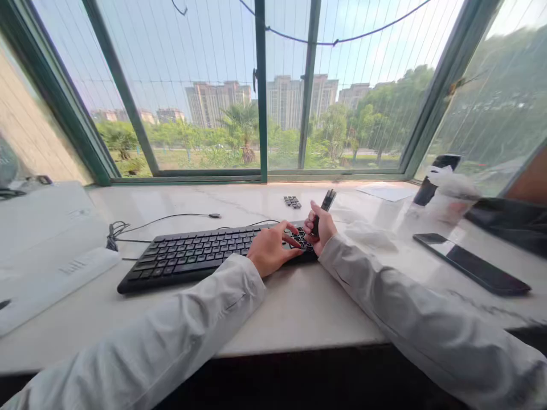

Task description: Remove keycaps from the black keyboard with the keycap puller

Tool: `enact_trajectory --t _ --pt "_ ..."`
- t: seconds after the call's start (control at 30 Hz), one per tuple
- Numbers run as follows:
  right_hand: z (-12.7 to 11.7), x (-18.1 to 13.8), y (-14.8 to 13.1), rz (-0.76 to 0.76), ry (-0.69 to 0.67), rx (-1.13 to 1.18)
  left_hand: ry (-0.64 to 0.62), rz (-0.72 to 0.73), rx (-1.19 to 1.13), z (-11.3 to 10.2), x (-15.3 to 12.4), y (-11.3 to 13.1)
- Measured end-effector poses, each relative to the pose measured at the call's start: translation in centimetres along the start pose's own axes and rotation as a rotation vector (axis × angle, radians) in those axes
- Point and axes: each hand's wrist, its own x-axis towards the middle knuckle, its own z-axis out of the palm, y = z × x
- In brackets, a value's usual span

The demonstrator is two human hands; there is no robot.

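Note:
A black keyboard (200, 253) lies on the white counter. Keycaps are off part of its number pad (302, 236), where a lattice of bare key sockets shows. My left hand (271, 247) rests over that right end, thumb and fingers apart at the sockets, with nothing visible between them. Wrapped around a black tool with a brush-like end (328, 200), my right hand (322, 228) is closed just beside the number pad. The tool tilts upward, and its lower part is hidden by the fingers. Several loose black keycaps (293, 201) sit in a small group behind the keyboard.
A cable (171, 216) with a plug runs behind the keyboard. On the right lie a phone (470, 263), a clear plastic cup (448, 199), a dark cylinder (440, 171) and crumpled clear plastic (370, 236). White packaging (51, 256) covers the left side. A window frame (261, 114) stands behind.

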Motion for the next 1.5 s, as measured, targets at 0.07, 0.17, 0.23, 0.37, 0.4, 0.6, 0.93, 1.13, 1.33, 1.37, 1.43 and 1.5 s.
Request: enact_trajectory --t 0.07,0.17,0.23,0.37,0.4,0.6,0.93,1.13,1.33,1.37,1.43,1.5 --pt "0.1 -0.2 0.1 -0.009 0.015 -0.013 0.017 0.012 0.010 0.1 0.0 0.0" --pt "0.3 -0.4 0.3 -0.032 0.039 -0.041 0.035 0.021 0.030 0.1 0.0 0.0" --pt "0.3 -0.5 0.4 -0.054 0.054 -0.067 0.035 0.021 0.041 0.1 0.0 0.1" --pt "0.4 -0.5 0.7 -0.103 0.065 -0.121 0.013 0.033 0.029 -0.1 0.0 0.1" --pt "0.5 -0.6 0.8 -0.108 0.069 -0.125 0.012 0.037 0.029 -0.2 0.0 0.1" --pt "0.7 -0.8 1.0 -0.065 0.073 -0.078 0.019 0.091 0.061 -0.3 -0.2 -0.1" --pt "0.9 -0.9 1.8 -0.161 -0.107 -0.081 0.018 0.172 0.223 -1.4 0.2 -0.6" --pt "1.1 -2.0 2.7 -0.392 -0.129 -0.248 -0.031 0.236 0.237 -1.6 0.7 -1.5" --pt "1.1 -1.8 3.3 -0.537 -0.082 -0.323 -0.038 0.233 0.191 -1.6 0.9 -1.7" --pt "1.0 -1.6 3.3 -0.541 -0.078 -0.308 -0.053 0.240 0.177 -1.7 0.9 -1.7" --pt "1.0 -1.3 3.3 -0.526 -0.070 -0.250 -0.077 0.246 0.157 -1.8 1.0 -1.8" --pt "1.2 -1.2 3.3 -0.490 -0.049 -0.180 -0.085 0.233 0.151 -1.9 1.0 -1.8"
